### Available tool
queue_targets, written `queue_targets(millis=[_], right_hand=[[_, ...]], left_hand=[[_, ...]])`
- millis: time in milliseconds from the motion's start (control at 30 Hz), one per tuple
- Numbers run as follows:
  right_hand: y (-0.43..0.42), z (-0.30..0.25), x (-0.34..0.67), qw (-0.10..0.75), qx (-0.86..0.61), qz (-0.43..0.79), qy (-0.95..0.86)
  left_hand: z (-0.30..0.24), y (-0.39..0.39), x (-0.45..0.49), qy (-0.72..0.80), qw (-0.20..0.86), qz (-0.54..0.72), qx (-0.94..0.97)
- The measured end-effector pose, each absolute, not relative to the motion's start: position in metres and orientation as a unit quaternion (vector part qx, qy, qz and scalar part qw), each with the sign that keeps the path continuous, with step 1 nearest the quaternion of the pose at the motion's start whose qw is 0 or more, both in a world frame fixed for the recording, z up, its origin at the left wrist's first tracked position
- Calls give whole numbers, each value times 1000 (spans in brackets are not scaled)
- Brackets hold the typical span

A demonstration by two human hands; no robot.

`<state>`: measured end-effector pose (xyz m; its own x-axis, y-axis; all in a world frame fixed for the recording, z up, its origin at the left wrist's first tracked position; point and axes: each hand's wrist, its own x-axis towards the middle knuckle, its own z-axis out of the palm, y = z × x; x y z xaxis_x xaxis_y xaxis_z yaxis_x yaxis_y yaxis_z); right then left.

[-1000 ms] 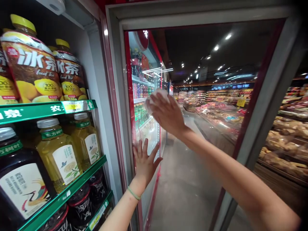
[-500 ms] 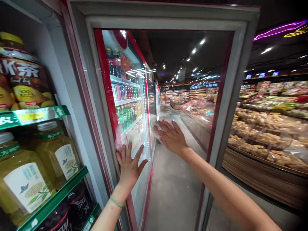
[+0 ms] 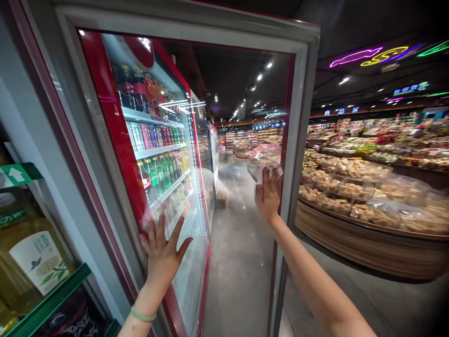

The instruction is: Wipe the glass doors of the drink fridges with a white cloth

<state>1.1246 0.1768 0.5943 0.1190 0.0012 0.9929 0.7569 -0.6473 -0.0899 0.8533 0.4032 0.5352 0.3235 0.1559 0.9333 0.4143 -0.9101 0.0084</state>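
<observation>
Both of my hands rest against the glass door point(image 3: 238, 262) of a drinks fridge, which stands open in front of me. My left hand point(image 3: 163, 252), a green band around its wrist, lies flat with fingers spread near the glass's left edge. Close to the right side of the frame, my right hand point(image 3: 269, 196) presses a thin whitish cloth or tissue point(image 3: 258, 175) to the pane; the fingers hide most of it. Hazy fog point(image 3: 210, 180) marks the glass between the hands.
On the left, a fridge shelf point(image 3: 59, 299) bears large bottles of yellowish drink point(image 3: 38, 257). Through the glass show a red-framed drinks cooler point(image 3: 115, 117) and an aisle. A curved wood-sided display point(image 3: 351, 248) with packaged food stands at the right.
My right hand has slid right across the glass, the whitish piece moving with it. My left hand stays near the pane's left edge. The view has turned right.
</observation>
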Motion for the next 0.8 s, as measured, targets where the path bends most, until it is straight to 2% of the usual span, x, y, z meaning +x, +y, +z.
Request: queue_targets(millis=[67, 167, 400, 567, 633, 800], right_hand=[[174, 579, 1126, 317, -681, -593, -289], [168, 565, 1129, 278, -687, -576, -343], [148, 648, 1168, 308, -694, -593, -269], [145, 591, 1160, 301, -678, -612, -274], [140, 586, 1163, 282, -676, -615, -291], [145, 676, 1178, 281, -681, -608, -297]], left_hand=[[535, 402, 853, -180, 107, -553, -807], [536, 401, 853, -186, 85, -546, -813], [539, 397, 853, -206, 83, -530, -818], [541, 394, 854, -229, 69, -518, -821], [541, 393, 855, -234, 68, -517, -821], [539, 395, 858, -233, 83, -513, -822]])
